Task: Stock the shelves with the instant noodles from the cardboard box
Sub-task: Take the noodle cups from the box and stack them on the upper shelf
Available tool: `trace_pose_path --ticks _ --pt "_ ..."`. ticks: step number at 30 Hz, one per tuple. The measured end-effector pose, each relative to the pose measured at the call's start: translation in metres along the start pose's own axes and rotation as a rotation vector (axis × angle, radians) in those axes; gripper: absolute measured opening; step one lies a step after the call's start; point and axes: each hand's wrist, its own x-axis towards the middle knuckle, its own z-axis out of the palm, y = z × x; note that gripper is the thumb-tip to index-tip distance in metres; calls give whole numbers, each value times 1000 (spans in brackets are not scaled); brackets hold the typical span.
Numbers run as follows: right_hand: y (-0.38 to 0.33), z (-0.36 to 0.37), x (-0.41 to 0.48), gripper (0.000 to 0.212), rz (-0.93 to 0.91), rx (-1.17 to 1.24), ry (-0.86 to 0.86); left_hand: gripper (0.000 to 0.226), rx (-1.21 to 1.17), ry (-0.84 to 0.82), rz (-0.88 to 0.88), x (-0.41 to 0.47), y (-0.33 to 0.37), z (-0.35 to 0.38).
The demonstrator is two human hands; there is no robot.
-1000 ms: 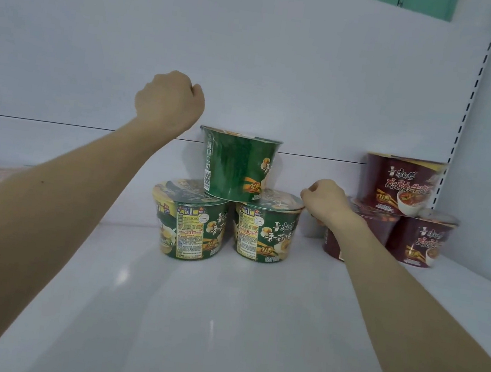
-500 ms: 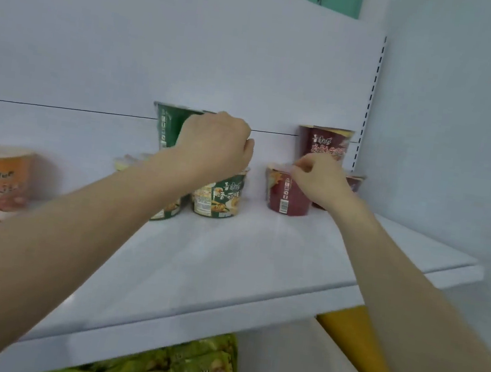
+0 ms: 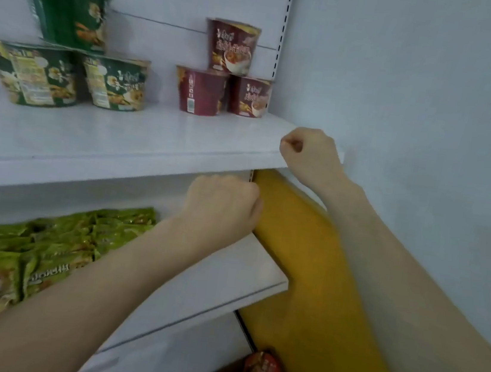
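both hands empty, fingers curled to fists: left hand (image 3: 221, 204) below upper shelf (image 3: 119, 141) front edge, right hand (image 3: 307, 153) at its rt corner. green cups (image 3: 69, 47) & red cups (image 3: 225, 70) stacked on shelf, labels blurred. green packets (image 3: 26, 253) cut off at left. cardboard box not identifiable.

Both bare forearms outstretched — left grip (image 3: 223, 204) and right grip (image 3: 309, 153) fisted (nothing held).
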Motion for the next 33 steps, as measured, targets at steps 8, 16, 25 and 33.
trace_pose_path --ticks 8,16,25,33 --pt "88 15 -79 24 149 -56 -131 29 -78 -179 54 -44 73 77" --pt "164 71 -148 24 392 -61 -317 31 -167 -482 121 -85 106 178" --pt "239 159 -233 28 698 -6 -456 37 -401 -618 59 -129 122 304" --pt "318 243 -329 28 926 23 -536 27 -379 -761 -19 -174 149 429"
